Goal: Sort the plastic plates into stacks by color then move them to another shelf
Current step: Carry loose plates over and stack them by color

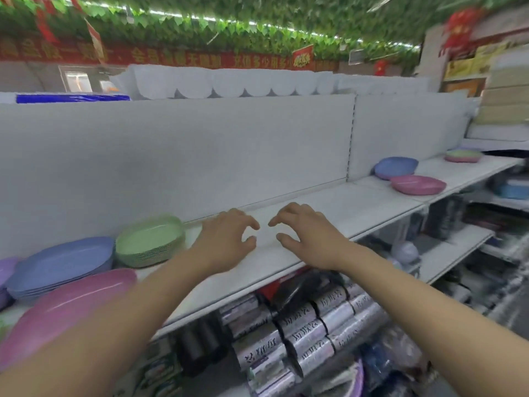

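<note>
Several stacks of coloured plastic plates sit along one long white metal shelf, and their spread suggests the job is partway through. Largest and nearest, at the left end, a pink oval plastic plate stack lies at the front edge, partly hidden by the left forearm. Behind it is a blue stack of several plates, with a sliver of purple plates at the frame edge. Just beside the blue one stands a pale green stack, visibly many plates deep. These left piles each look single-coloured, so the sorting here seems largely done.

Well apart, on the right section, smaller groups rest: a blue plate pile, a pink plate pile just in front of it, and farther off a small green-over-pink pile, which looks mixed. Which end is the destination I cannot tell.

Smallest, both hands hover over the bare middle of the shelf. The left hand and the right hand face each other with fingers loosely curved and spread, grasping nothing.
</note>
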A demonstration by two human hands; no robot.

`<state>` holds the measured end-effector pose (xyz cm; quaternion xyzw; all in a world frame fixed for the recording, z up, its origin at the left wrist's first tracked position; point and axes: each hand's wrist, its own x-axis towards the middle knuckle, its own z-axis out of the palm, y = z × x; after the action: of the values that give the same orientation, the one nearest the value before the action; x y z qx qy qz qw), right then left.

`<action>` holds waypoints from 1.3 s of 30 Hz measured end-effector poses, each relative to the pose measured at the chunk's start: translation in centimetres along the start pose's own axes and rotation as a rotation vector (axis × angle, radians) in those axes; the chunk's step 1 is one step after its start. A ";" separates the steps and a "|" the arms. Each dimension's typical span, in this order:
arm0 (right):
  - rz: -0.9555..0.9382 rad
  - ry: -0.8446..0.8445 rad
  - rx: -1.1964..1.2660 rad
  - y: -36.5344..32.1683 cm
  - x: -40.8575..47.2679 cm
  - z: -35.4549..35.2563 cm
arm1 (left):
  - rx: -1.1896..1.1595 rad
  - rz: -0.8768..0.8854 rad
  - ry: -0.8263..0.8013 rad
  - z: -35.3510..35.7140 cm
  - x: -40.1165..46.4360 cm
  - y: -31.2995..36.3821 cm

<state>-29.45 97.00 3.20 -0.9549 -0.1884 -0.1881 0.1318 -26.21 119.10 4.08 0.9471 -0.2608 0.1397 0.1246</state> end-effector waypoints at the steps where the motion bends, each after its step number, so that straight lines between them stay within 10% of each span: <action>1: 0.026 0.008 -0.008 2.0 -1.3 -1.1 | -0.016 0.031 0.003 0.7 1.2 2.1; 18: 0.323 0.024 -0.112 37.1 -18.7 -15.5 | -0.183 0.194 -0.108 13.4 21.0 36.7; 28: 0.354 0.065 -0.089 50.9 -14.3 -16.1 | -0.098 0.009 -0.033 17.3 35.0 37.3; 39: 0.285 0.075 0.011 64.0 0.5 -13.7 | -0.344 -0.364 -0.326 21.4 45.2 34.7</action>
<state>-7.06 35.48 4.06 -0.9635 -0.0468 -0.2018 0.1695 -2.97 62.88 4.79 0.9532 -0.1231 -0.0852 0.2627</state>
